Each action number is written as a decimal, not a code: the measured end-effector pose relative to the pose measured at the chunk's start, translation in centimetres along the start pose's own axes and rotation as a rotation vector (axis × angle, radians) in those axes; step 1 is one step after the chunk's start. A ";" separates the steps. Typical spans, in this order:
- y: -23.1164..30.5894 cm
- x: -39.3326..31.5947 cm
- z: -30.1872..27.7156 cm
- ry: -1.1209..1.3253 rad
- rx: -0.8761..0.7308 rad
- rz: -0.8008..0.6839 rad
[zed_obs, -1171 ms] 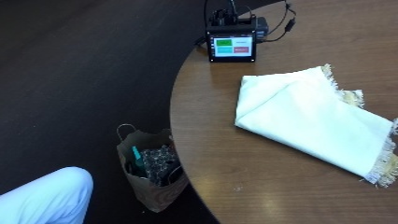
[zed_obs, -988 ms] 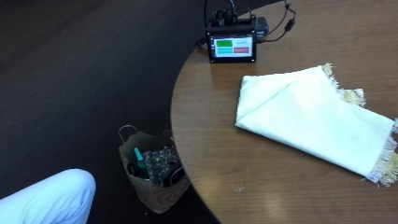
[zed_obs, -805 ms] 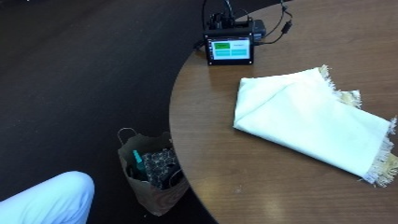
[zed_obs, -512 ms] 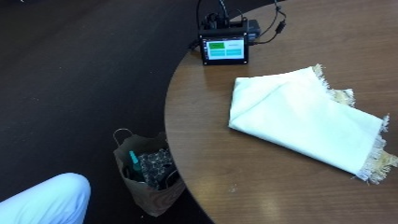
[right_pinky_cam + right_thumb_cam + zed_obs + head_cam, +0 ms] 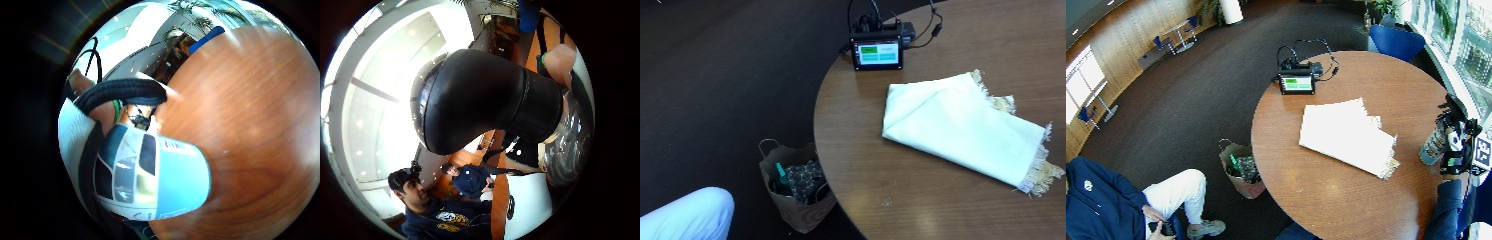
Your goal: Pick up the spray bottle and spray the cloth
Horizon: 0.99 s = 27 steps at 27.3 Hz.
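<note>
nothing on the table point(image 5: 919, 200) moved; gloved right hand's point(image 5: 1455, 142) fingers curl round the spray bottle point(image 5: 1433, 140).

Round wood table point(image 5: 1345, 200), dark carpet point(image 5: 1199, 90), windows point(image 5: 1459, 30) rt.

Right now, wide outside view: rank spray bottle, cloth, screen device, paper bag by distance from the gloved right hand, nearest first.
Measured from the gloved right hand at the table's window-side edge:
1. Spray bottle, gripped by that hand.
2. Cloth, folded at the table's middle.
3. Screen device, at the far edge.
4. Paper bag, on the floor beyond the table.
</note>
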<state>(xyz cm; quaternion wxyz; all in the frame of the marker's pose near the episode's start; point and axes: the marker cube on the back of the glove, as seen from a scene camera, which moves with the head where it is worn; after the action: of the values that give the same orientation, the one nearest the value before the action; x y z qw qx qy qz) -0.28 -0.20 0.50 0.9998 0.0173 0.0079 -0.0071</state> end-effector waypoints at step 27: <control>13.9 4.9 -4.0 0.991 -0.311 0.179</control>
<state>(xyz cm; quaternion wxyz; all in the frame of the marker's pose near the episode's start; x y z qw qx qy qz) 4.81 13.80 -3.14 0.8634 -0.1294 0.4794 0.0887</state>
